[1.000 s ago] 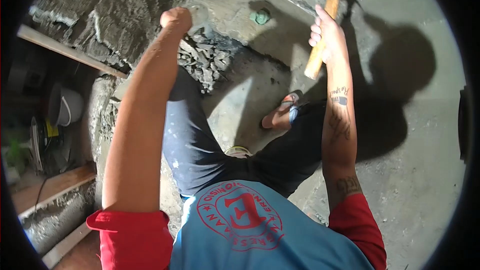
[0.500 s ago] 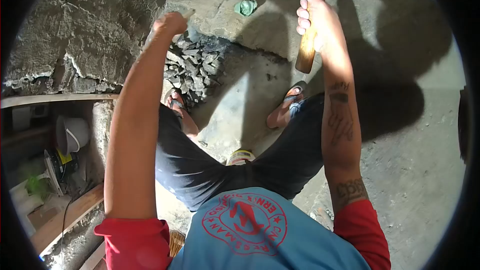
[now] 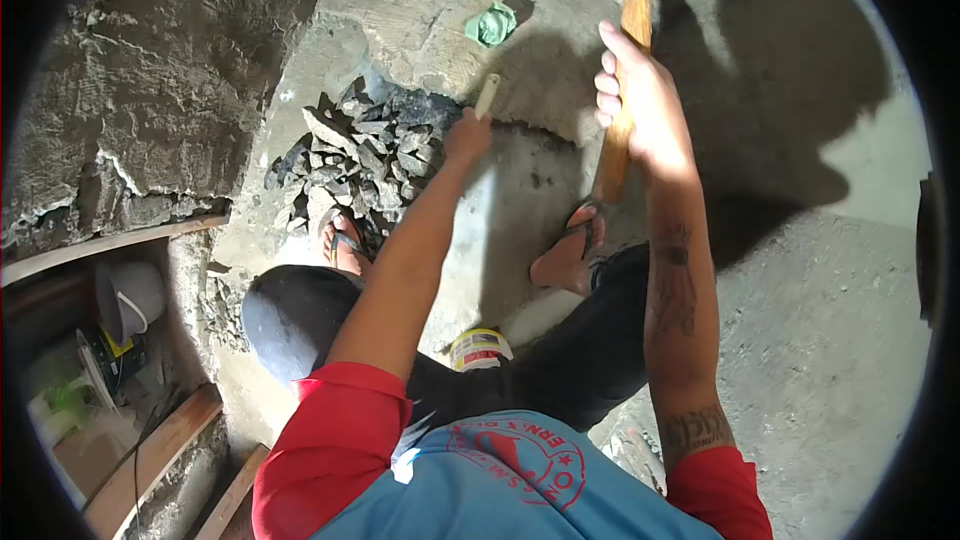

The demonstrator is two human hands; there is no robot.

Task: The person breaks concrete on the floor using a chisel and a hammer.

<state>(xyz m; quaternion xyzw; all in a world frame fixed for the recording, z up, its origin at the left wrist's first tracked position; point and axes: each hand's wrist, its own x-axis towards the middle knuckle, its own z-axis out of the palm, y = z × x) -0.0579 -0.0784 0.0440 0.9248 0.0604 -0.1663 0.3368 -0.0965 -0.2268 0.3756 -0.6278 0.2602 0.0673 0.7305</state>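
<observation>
Wooden-handled hammer [image 3: 636, 20] in the right hand [image 3: 648, 110], pale rod [image 3: 488, 95] in the left hand [image 3: 467, 137].
Both are wrapped tight; the rod's end stands clear of the grip, likely for safety, near the slab [image 3: 420, 0]'s broken edge, beside the rubble [image 3: 385, 155].

The left arm [image 3: 395, 280] slants up from 7 o'clock and runs nearly straight toward 1 o'clock, bringing the left hand [image 3: 468, 137] to 12 o'clock. Its fingers are curled into a fist, too small to tell apart. The right arm [image 3: 682, 280], tattooed below and above a slightly bent elbow, rises from between 4 and 5 o'clock and points to 12. The right hand [image 3: 645, 105] sits near 2 o'clock, fingertips [image 3: 606, 103] wrapped toward 9, thumb [image 3: 622, 45] extended toward 11. The hands are apart.
</observation>
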